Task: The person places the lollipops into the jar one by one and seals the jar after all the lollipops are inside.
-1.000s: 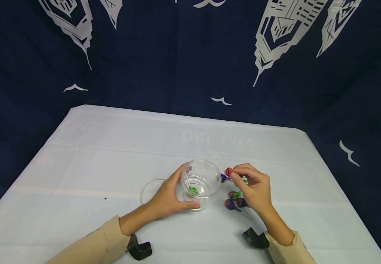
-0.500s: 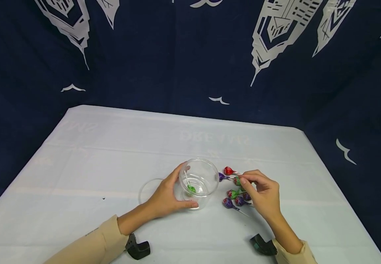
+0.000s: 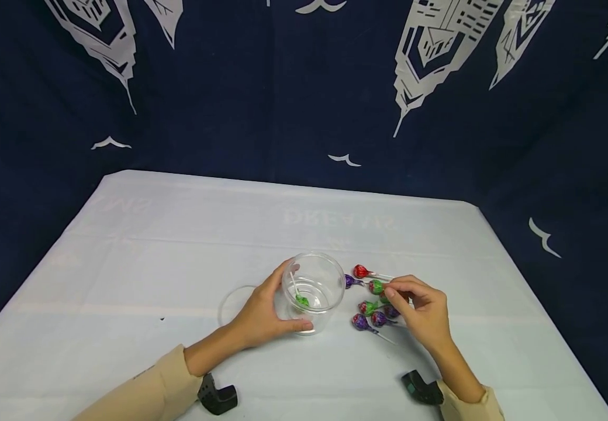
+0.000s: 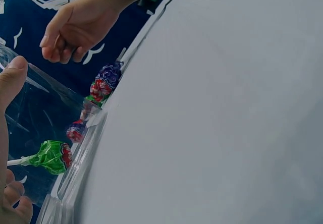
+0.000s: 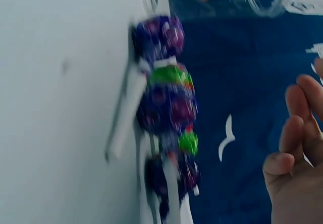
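My left hand grips a clear plastic jar round its side, thumb at the front and fingers behind. Inside the jar is a lollipop in a green wrapper, its white stick leaning up the wall. To the right lie several wrapped lollipops: a red lollipop at the back, a green lollipop just left of my right fingertips, and purple lollipops in front. Over this group hovers my right hand, fingers loosely bent; the left wrist view shows nothing held in them.
A clear round lid lies partly behind my left forearm on the white tabletop. Dark wrist cameras sit by both cuffs. A dark blue printed cloth hangs beyond the table's far edge.
My right hand has drawn back rightward from the red lollipop, which stays on the table, and then barely moved. My left hand keeps its grip on the jar. The head view has shifted slightly.
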`<state>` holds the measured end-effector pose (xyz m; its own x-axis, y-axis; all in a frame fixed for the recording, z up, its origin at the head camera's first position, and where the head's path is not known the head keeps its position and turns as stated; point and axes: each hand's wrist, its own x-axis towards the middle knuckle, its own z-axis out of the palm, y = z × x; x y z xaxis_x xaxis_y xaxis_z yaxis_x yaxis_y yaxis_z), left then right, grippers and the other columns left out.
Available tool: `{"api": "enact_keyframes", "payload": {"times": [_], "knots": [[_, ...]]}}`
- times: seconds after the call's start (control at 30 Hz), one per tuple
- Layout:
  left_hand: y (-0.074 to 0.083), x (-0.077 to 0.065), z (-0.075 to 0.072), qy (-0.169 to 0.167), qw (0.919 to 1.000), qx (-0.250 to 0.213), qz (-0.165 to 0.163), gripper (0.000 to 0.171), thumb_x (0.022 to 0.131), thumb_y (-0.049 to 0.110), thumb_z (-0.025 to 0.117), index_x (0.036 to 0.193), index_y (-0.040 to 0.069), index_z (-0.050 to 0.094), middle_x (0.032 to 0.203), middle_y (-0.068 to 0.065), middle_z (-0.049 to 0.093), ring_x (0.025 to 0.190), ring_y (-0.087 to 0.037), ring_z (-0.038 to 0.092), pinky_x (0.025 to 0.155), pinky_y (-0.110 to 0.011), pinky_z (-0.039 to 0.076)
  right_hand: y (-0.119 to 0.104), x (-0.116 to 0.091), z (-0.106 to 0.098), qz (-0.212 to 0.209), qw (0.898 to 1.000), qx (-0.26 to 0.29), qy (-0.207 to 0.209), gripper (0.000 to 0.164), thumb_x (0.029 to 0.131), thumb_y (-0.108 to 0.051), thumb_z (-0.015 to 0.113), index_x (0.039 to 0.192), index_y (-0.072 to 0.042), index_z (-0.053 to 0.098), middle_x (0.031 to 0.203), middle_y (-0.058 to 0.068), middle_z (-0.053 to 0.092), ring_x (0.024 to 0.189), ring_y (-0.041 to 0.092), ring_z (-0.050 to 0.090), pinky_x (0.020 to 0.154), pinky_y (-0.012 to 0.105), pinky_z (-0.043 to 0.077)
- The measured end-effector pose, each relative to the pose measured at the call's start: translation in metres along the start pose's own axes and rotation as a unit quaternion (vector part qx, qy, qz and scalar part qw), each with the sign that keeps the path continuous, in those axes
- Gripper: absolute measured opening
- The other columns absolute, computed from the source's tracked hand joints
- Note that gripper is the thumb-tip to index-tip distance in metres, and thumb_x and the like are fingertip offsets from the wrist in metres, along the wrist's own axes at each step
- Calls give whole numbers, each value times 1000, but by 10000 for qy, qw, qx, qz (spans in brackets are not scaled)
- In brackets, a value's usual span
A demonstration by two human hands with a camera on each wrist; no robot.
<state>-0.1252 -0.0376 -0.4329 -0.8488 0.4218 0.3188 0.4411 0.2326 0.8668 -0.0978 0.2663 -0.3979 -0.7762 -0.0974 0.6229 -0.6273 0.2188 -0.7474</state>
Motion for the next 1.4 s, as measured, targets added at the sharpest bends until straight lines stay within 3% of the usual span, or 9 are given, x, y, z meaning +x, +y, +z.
{"api": "enact_keyframes", "payload": {"times": [0.33, 0.57, 0.83, 1.07, 1.4], "knots": [[1, -1, -1, 0, 10000, -9, -41, 113, 66, 34, 93, 156, 17, 27, 147, -9, 48, 135, -19, 43, 112, -50, 32, 1, -11, -17, 279, 9971, -647, -292, 19, 74, 28, 66, 85, 13, 68, 83, 19, 66, 68, 11, 47, 57, 23, 37], [2, 0, -1, -22, 10000, -42, 19, 112, 66, 34, 93, 155, 17, 27, 146, -9, 49, 135, -21, 44, 112, -49, 33, 4, -16, -29, 282, 9894, -1209, -752, 26, 68, 24, 76, 84, 4, 73, 82, 12, 69, 64, 18, 48, 53, 30, 37], [1, 0, -1, 17, 10000, -25, -56, 113, 66, 33, 94, 156, 19, 27, 148, -9, 47, 135, -19, 42, 112, -49, 32, 16, -20, -43, 116, 9762, -1782, -1232, 32, 60, 19, 82, 79, -4, 73, 78, 6, 67, 63, 17, 50, 50, 30, 36], [-1, 0, 0, 1, 10000, -61, -52, 113, 66, 32, 94, 156, 16, 27, 148, -9, 46, 136, -19, 42, 112, -49, 31, 14, -22, -49, 608, 9603, -2175, -1639, 30, 64, 3, 89, 80, -16, 73, 82, -5, 68, 65, 16, 53, 51, 26, 40], [-1, 0, -1, 25, 10000, -5, 26, 113, 66, 31, 94, 155, 16, 27, 149, -10, 46, 136, -19, 42, 112, -50, 31, 15, -21, -53, 593, 9536, -2267, -1889, 30, 64, -3, 92, 79, -22, 74, 80, -10, 68, 65, 13, 51, 52, 25, 38]]}}
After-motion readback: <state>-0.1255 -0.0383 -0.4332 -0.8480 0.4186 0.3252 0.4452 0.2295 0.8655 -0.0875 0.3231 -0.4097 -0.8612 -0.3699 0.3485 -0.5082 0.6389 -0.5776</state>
